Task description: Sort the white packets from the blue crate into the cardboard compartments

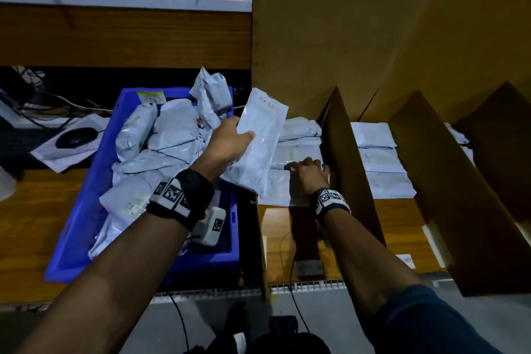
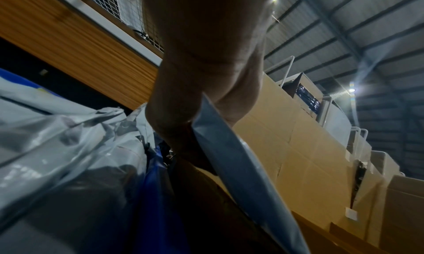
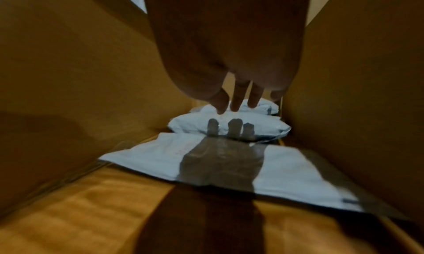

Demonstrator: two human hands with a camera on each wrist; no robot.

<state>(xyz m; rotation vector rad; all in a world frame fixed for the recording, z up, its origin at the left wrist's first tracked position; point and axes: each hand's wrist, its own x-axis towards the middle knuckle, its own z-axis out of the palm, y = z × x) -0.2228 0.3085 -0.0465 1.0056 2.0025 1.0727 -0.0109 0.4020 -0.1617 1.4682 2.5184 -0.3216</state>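
We are mid-sort. Our left hand [image 1: 227,144] holds one white packet [image 1: 257,146] upright between the blue crate [image 1: 86,210] and the first cardboard compartment [image 1: 275,227], thumb on the front face and fingers curled behind it, with handwriting along the packet's top edge. Our right hand [image 1: 309,174] reaches into that first compartment, its fingers [image 3: 236,102] straight and slightly spread, tips at or just above the packets lying there; we cannot tell whether they touch.

By our judgement the right hand is settling the stack while the left brings the next packet. The next move calls for reading the handwriting, choosing the matching compartment, and laying the packet flat past the cardboard divider [image 1: 349,164] or in front of it.

Counts: one packet in hand; about four in the first compartment; about three in the second [image 1: 382,164]; at least one in the third, mostly hidden. The crate holds a heap of perhaps eight, too tangled to count exactly.
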